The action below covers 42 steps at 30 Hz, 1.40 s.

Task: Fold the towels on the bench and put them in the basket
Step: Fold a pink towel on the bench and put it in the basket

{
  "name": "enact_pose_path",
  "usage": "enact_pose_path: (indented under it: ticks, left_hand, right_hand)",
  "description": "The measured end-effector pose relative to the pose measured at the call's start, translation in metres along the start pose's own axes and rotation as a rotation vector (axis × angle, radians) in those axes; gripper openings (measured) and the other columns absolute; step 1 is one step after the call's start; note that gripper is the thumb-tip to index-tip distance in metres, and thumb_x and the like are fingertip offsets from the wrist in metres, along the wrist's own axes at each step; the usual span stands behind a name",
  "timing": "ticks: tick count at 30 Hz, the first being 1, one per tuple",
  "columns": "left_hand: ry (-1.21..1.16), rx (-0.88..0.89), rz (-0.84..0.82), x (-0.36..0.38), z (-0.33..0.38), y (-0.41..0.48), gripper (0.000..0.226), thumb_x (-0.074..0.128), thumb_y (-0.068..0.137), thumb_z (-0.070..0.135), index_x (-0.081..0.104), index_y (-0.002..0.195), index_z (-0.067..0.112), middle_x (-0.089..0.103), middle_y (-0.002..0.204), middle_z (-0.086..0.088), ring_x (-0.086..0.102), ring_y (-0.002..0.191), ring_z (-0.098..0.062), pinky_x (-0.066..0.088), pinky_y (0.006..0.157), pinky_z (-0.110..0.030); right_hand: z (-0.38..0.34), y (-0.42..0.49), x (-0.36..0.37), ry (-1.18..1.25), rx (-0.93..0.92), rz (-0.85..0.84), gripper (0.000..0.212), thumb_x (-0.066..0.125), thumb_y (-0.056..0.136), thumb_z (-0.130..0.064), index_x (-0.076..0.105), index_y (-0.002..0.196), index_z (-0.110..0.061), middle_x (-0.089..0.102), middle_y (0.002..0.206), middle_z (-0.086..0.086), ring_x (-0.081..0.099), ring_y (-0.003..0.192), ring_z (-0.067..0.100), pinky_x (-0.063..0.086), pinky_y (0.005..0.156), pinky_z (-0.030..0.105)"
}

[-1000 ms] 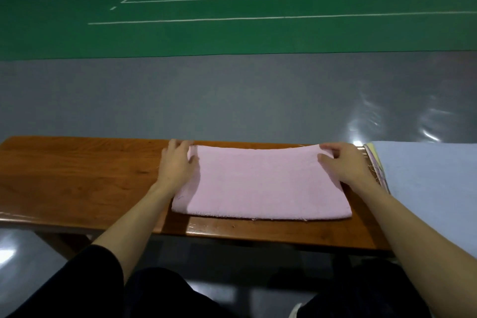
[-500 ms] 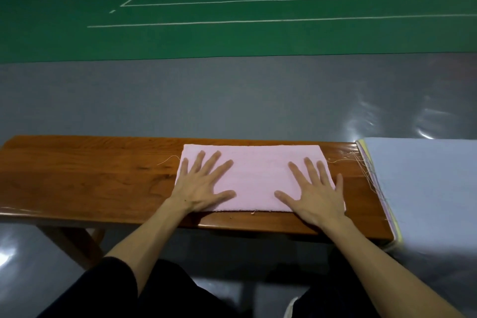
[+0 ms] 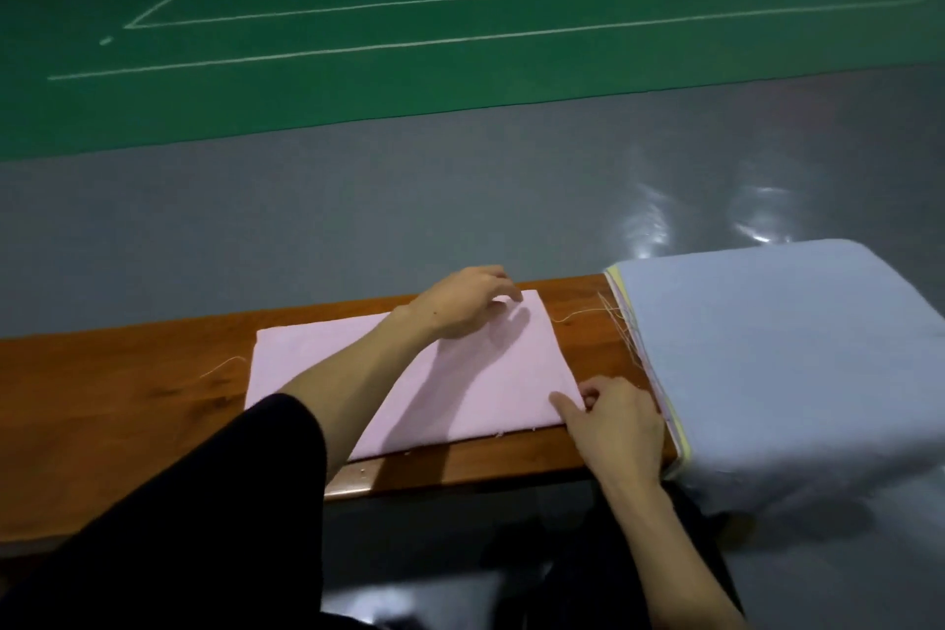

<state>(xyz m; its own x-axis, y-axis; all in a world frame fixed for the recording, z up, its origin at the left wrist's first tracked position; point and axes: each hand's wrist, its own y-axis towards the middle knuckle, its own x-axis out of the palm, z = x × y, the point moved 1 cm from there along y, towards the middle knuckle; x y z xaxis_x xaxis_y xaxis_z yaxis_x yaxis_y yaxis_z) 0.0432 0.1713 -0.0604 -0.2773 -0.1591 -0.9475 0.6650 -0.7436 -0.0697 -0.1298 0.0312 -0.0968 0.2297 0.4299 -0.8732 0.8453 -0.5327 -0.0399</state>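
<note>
A pink towel, folded into a flat rectangle, lies on the wooden bench. My left hand reaches across it and pinches the far right corner with curled fingers. My right hand pinches the near right corner between thumb and fingers. To the right sits a stack of towels, pale blue on top with pink and yellow edges showing at its left side. No basket is in view.
Loose threads trail on the bench between the pink towel and the stack. Beyond the bench lies a grey floor, then a green court with white lines. My dark-clothed legs are below the bench.
Both hands left their flat press on the towel. The left crossed over to the far right corner, the right slid to the near right corner. The view shifted right.
</note>
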Motion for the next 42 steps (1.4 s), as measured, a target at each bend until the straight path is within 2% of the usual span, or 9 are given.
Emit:
enact_pose_path:
  ticks: [4,9,17,20,23,27,31,36,42]
  left_hand:
    - [0.001,0.046,-0.007,0.01,0.005,0.036,0.036,0.052,0.097,0.014,0.055,0.133,0.019,0.051,0.135,0.0,0.05,0.119,-0.017,0.041,0.096,-0.023]
    - [0.033,0.044,-0.088,0.019,0.006,0.05,0.031,0.048,0.098,0.016,0.062,0.126,0.02,0.058,0.122,-0.002,0.054,0.109,-0.018,0.039,0.084,-0.018]
    - [0.101,0.007,-0.015,0.01,0.004,0.05,0.025,0.048,0.091,0.008,0.068,0.106,0.015,0.056,0.107,-0.002,0.053,0.094,-0.017,0.037,0.07,-0.023]
    - [-0.041,-0.059,0.048,-0.001,-0.001,0.039,0.023,0.052,0.088,0.003,0.066,0.103,0.014,0.059,0.107,0.001,0.053,0.092,-0.016,0.044,0.073,-0.024]
    - [-0.338,-0.181,0.113,-0.016,-0.008,0.017,0.019,0.056,0.082,-0.001,0.065,0.089,0.014,0.066,0.094,-0.001,0.062,0.085,-0.019,0.055,0.075,-0.031]
    - [-0.767,-0.267,0.147,-0.034,-0.022,-0.025,0.011,0.057,0.081,-0.007,0.061,0.076,0.002,0.064,0.082,-0.019,0.064,0.074,-0.021,0.058,0.068,-0.029]
    - [-0.72,-0.39,0.256,-0.041,-0.05,-0.068,0.012,0.068,0.084,0.005,0.058,0.077,0.003,0.058,0.073,-0.01,0.058,0.062,-0.016,0.054,0.058,-0.025]
    - [-0.589,-0.504,0.271,-0.048,-0.101,-0.128,0.019,0.069,0.083,0.003,0.063,0.1,0.008,0.06,0.099,-0.002,0.057,0.075,-0.016,0.055,0.066,-0.024]
    - [-0.382,-0.634,0.181,-0.047,-0.165,-0.186,0.03,0.075,0.08,0.01,0.065,0.108,0.011,0.065,0.109,-0.005,0.059,0.088,-0.019,0.048,0.075,-0.026]
  right_hand:
    - [-0.001,0.002,0.002,-0.008,0.046,-0.002,0.025,0.067,0.085,-0.046,0.069,0.096,-0.023,0.068,0.095,-0.003,0.059,0.091,0.019,0.05,0.082,0.037]
    - [-0.009,0.003,0.002,-0.009,0.042,-0.03,0.016,0.059,0.092,-0.04,0.059,0.101,-0.026,0.059,0.104,-0.005,0.053,0.1,0.015,0.047,0.086,0.033]
    - [-0.019,0.003,-0.007,0.223,0.123,-0.083,0.014,0.058,0.093,-0.035,0.046,0.093,-0.028,0.058,0.089,-0.005,0.058,0.084,0.015,0.051,0.072,0.032]
    - [-0.017,-0.001,-0.007,0.551,0.254,-0.058,0.02,0.07,0.086,-0.025,0.052,0.096,-0.026,0.065,0.091,-0.003,0.068,0.074,0.016,0.057,0.072,0.034]
    - [-0.024,-0.013,-0.009,1.007,0.445,-0.111,0.02,0.071,0.085,-0.01,0.06,0.1,-0.017,0.07,0.092,0.006,0.071,0.061,0.016,0.052,0.052,0.024]
    - [-0.054,-0.037,-0.007,1.255,0.466,-0.133,0.02,0.073,0.081,0.0,0.066,0.095,-0.012,0.07,0.095,0.01,0.073,0.078,0.021,0.056,0.06,0.024]
    - [-0.094,-0.069,0.017,1.18,0.334,-0.106,0.026,0.074,0.078,0.003,0.07,0.093,-0.018,0.071,0.094,0.0,0.071,0.081,0.013,0.06,0.07,0.026]
    - [-0.147,-0.112,0.062,1.027,0.152,-0.219,0.03,0.074,0.079,-0.004,0.069,0.103,-0.022,0.064,0.093,-0.017,0.061,0.081,-0.006,0.049,0.065,0.006]
    - [-0.187,-0.15,0.11,0.803,-0.049,-0.464,0.036,0.069,0.085,-0.006,0.065,0.119,-0.018,0.063,0.109,-0.011,0.063,0.098,0.004,0.052,0.083,0.013]
